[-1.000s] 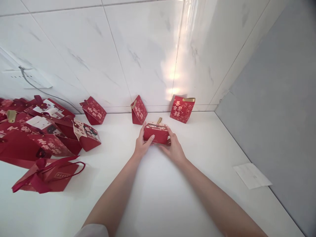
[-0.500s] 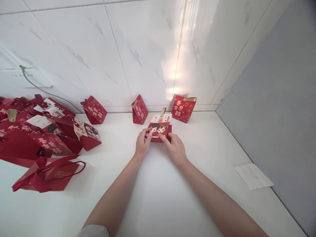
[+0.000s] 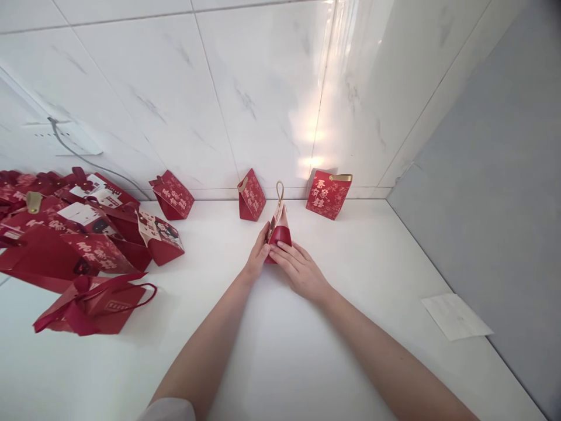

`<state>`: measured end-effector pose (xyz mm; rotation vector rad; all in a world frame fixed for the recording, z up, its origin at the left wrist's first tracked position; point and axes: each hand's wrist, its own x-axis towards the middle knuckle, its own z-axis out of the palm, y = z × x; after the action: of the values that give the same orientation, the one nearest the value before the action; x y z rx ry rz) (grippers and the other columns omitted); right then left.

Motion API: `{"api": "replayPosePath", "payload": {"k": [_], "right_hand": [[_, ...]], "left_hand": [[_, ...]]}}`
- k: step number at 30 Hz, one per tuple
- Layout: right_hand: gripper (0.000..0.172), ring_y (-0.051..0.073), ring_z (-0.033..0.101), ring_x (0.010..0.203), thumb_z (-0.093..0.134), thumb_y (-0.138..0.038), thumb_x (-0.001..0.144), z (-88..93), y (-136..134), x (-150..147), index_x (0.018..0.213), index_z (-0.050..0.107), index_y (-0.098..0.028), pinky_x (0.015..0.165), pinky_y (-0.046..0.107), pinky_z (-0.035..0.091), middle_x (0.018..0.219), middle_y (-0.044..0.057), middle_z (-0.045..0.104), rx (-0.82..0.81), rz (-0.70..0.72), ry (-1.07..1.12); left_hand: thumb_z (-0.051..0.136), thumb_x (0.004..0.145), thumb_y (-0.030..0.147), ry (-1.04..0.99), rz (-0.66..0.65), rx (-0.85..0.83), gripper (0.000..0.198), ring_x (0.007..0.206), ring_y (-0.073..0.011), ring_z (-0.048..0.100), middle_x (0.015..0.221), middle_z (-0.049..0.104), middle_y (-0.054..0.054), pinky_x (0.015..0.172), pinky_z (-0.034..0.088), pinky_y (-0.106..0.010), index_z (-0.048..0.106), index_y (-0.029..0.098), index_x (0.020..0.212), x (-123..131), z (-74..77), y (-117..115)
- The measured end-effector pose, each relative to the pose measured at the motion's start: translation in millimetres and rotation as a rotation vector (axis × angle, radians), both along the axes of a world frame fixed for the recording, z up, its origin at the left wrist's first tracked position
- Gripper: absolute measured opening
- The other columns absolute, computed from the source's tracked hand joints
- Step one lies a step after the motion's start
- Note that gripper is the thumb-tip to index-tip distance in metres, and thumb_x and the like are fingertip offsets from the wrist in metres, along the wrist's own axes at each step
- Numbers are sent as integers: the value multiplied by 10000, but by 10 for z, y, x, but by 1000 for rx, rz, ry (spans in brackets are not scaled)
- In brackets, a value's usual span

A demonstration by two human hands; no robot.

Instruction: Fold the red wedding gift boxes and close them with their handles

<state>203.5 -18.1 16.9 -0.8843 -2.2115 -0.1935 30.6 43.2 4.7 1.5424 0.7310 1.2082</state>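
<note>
A small red gift box with a gold loop handle stands upright on the white table, seen edge-on. My left hand presses its left side with fingers together. My right hand lies against its front lower part, fingers extended on it. Both hands hold the box between them.
Three red gift boxes stand along the tiled wall: one at the left, one in the middle, one at the right. A heap of red boxes and bags fills the left side. A white paper sheet lies at the right by the grey panel.
The box went from lying on its side to standing upright and turned edge-on, its handle now pointing up. Both hands shifted with it, staying on the box.
</note>
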Motion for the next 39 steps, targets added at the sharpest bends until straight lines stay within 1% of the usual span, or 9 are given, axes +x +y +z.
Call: {"api": "replayPosePath", "payload": {"k": [4,8,13,15,17,20,28,35,39], "right_hand": [[575,185,466,1332,404,-51,890,0,-20,2,1448,353,-181,1118,429,396,1357,94,578,-21,97,82],[529,243,481,1302,509,-93,867,-45,-35,-1,1368,441,-248,1096,496,408,1331,104,561,62,-46,256],[712,326,383,1362,565,-164,834,-127,30,70,1459,246,-284,1034,584,430,1505,140,282,90,-244,534],[750,316,418,1333,550,-163,828,-142,81,123,1471,190,-300,1032,605,416,1488,133,307,136,-258,580],[722,294,469,1285,535,-132,814,-136,118,166,1449,235,-298,1045,608,394,1396,120,434,168,-261,581],[623,264,542,1197,515,-92,798,-92,127,184,1368,348,-281,1055,602,375,1240,92,566,163,-283,593],[448,211,606,1060,441,-75,860,22,100,219,1258,414,-277,1073,569,341,1087,41,650,103,-393,697],[641,250,603,1049,514,-92,781,103,114,235,1368,315,-251,1053,578,324,1093,54,670,113,-369,599],[672,266,607,1047,526,-127,804,124,119,267,1412,269,-256,1067,586,290,1091,70,671,70,-380,581]], "left_hand": [[548,865,533,67,39,38,754,1404,-285,330,1536,319,-112,1163,298,-449,258,229,1492,-2,17,-16],[573,846,507,209,180,159,800,1341,-295,394,1467,370,-149,1115,338,-467,218,214,1500,7,19,-50],[683,689,566,560,272,407,998,1281,-331,423,1382,419,-149,1084,338,-485,229,213,1505,69,152,-171],[735,613,570,690,315,469,1092,1256,-341,436,1377,414,-153,1069,343,-483,223,212,1509,117,205,-224],[756,587,565,753,350,515,1137,1242,-338,444,1371,411,-157,1062,347,-472,206,204,1515,159,231,-260],[751,596,568,767,362,546,1148,1240,-332,445,1367,404,-158,1055,356,-458,179,199,1521,183,230,-273],[745,605,541,772,321,515,1127,1250,-338,437,1375,395,-148,1054,361,-461,175,223,1524,178,221,-257],[730,631,548,736,297,497,1097,1263,-320,432,1384,401,-135,1073,350,-450,179,228,1524,151,165,-218],[736,628,545,717,295,494,1095,1253,-326,441,1378,410,-136,1064,358,-453,187,237,1524,152,171,-209]]}}
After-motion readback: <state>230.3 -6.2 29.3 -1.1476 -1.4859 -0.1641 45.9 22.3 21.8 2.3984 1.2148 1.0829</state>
